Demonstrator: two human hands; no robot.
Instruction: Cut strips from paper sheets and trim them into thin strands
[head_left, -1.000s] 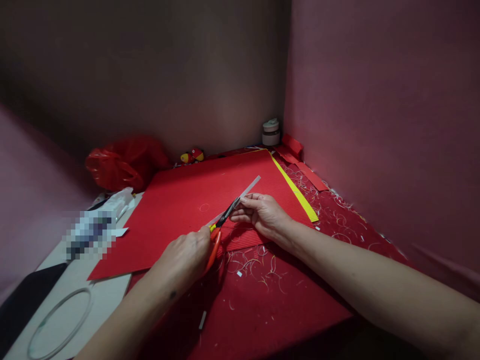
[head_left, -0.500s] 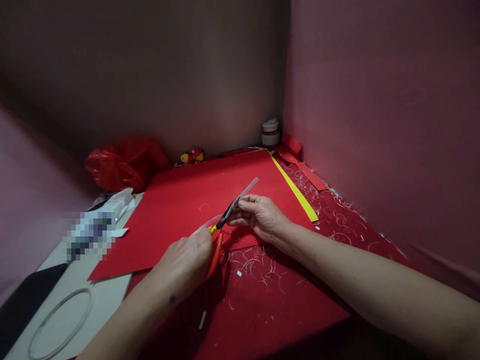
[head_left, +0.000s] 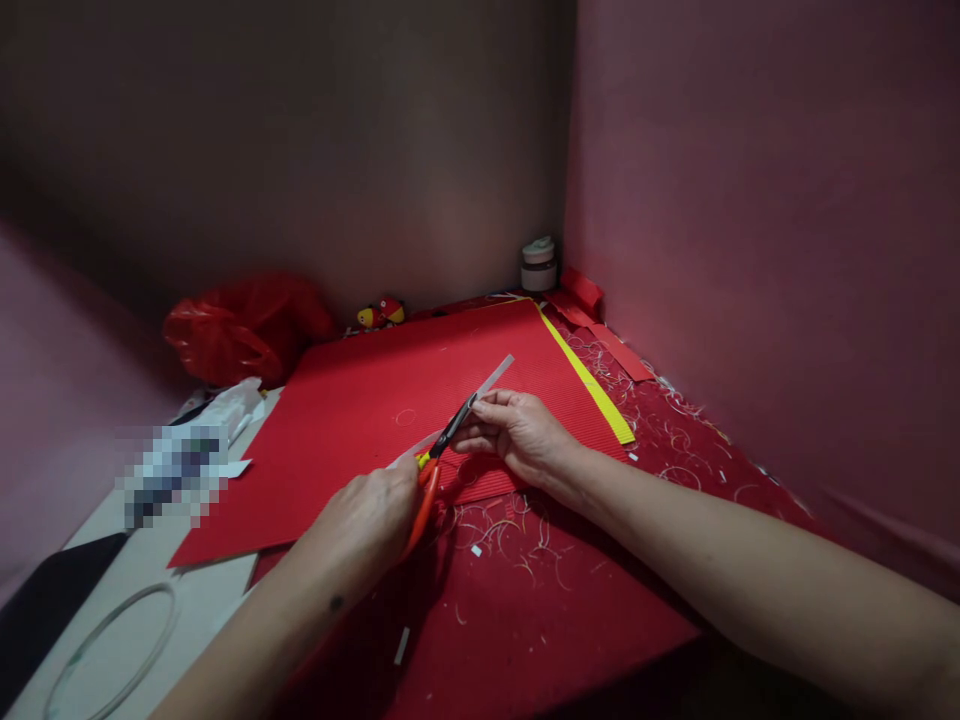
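Observation:
My left hand (head_left: 371, 510) is closed around a pair of scissors (head_left: 425, 508) with orange and yellow handles. Their dark blades point up and to the right, reaching the fingertips of my right hand (head_left: 521, 430). Between thumb and fingers, my right hand pinches a thin, pale, translucent strip (head_left: 496, 375). One end of the strip sticks out past the blades; another pale length runs back towards my left hand. How far the blades stand apart is hard to tell. Beneath both hands lies a large red corrugated sheet (head_left: 352, 400).
A yellow sheet (head_left: 600, 395) shows under the red one. Curly thread scraps (head_left: 536, 535) litter the red tabletop (head_left: 570, 630). A red plastic bag (head_left: 247, 325), a small jar (head_left: 538, 265) and red strips (head_left: 622, 352) sit at the back. A hoop (head_left: 112, 650) lies at left.
The view has shifted slightly. Both hands keep nearly the same position, with the scissors and the strip still between them.

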